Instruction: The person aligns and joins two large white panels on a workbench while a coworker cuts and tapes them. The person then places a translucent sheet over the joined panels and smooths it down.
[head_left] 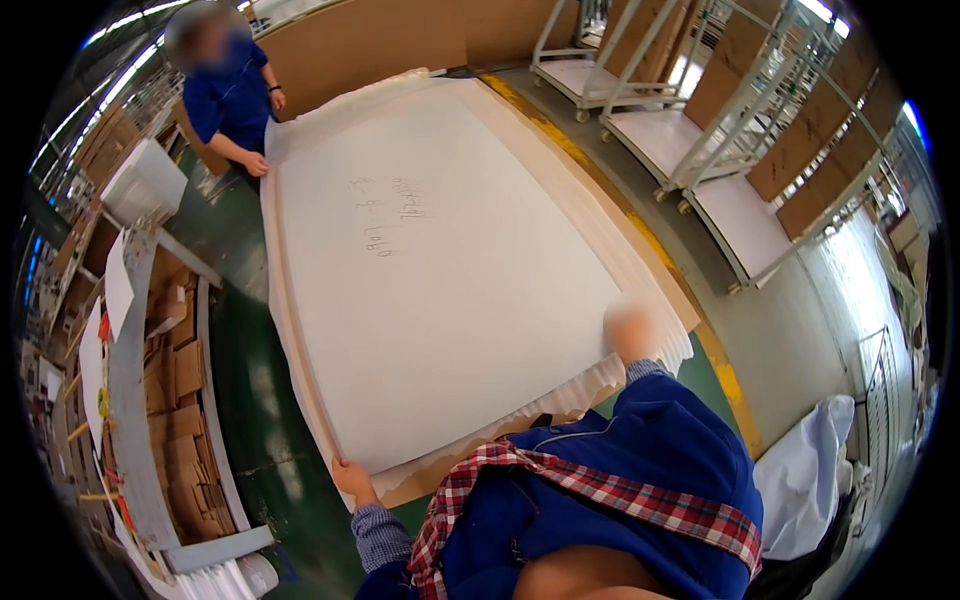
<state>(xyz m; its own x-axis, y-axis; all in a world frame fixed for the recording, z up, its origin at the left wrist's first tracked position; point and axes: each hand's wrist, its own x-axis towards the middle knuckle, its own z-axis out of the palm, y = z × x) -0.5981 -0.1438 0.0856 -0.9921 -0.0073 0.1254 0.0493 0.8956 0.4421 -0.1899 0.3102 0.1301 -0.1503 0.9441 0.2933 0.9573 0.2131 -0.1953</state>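
Observation:
A large white panel (450, 290) with handwritten marks lies flat before me, on white foam wrapping (640, 255) and brown cardboard (408, 490). At its near left corner my left hand (352, 480) is closed on the edge of the panel. My right hand (630, 332) rests by the near right corner; blur hides its fingers. At the far left a co-worker (228, 95) in blue stands with a hand (257, 165) on the panel's wrapped edge.
Left of the panel stands a grey-framed rack (150, 400) holding cardboard pieces. Wheeled trolleys (690, 150) with cardboard sheets are at the far right. A yellow floor line (735, 385) runs along the right side. White sheeting (808, 480) lies at the lower right.

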